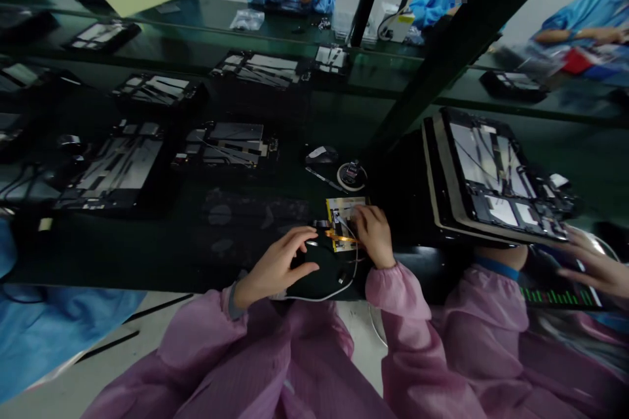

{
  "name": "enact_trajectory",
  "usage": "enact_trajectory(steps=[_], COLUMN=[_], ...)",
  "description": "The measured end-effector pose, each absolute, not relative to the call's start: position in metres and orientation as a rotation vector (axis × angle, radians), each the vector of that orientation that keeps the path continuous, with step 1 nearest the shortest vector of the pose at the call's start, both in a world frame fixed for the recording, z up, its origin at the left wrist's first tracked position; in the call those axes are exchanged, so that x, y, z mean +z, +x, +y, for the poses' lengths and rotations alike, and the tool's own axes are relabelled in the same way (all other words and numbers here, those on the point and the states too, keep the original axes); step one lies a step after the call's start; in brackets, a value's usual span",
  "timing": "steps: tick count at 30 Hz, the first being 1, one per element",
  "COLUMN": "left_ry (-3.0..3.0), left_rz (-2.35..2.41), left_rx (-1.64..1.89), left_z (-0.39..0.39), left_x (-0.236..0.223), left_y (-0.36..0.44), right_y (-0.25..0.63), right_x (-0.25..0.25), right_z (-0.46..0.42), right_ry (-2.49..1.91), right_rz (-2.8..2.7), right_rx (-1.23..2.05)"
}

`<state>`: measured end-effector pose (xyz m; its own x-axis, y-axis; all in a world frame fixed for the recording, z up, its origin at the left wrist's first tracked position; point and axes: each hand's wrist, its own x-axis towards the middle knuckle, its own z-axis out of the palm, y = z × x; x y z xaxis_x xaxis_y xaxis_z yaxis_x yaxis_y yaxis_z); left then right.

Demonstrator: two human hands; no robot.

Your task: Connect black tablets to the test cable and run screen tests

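Observation:
A small yellow-edged circuit board (339,208) lies on the dark bench in front of me, with a white cable (354,268) looping from it towards the bench edge. An orange flex strip (339,236) crosses the board. My right hand (374,234) is curled over the board's right side, its fingertips partly hidden against it. To the left, my left hand (280,262) is open, thumb and fingers apart, with the fingertips close to a small dark part (322,224) at the strip's end. A tiny metallic piece (342,276) lies below the board.
Behind the board are a round tin (352,175), a pen-like tool (327,179) and a dark mouse-shaped object (321,155). Opened tablet-like devices (230,144) lie left and beyond. A stack of device trays (457,170) stands right, near a neighbour's hand (597,262). A dark post (432,46) slants overhead.

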<state>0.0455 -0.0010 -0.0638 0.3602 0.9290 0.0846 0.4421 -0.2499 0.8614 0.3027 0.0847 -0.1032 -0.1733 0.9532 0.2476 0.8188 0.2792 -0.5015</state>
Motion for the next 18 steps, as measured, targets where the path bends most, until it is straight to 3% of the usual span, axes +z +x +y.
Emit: enact_trajectory(steps=[9, 14, 18], left_ry=[1.712, 1.614, 1.541], left_rz=[2.102, 2.243, 2.217], left_rx=[1.034, 1.099, 1.051], left_z=[-0.030, -0.036, -0.033], left_x=[-0.087, -0.091, -0.086], left_y=[-0.057, -0.072, -0.081], right_y=[0.302, 0.321, 0.332], right_x=[-0.115, -0.127, -0.109], right_z=[0.093, 0.111, 0.112], right_ry=[-1.512, -1.377, -1.094], right_rz=[-2.306, -2.359, -2.342], right_rx=[-0.038, -0.186, -0.079])
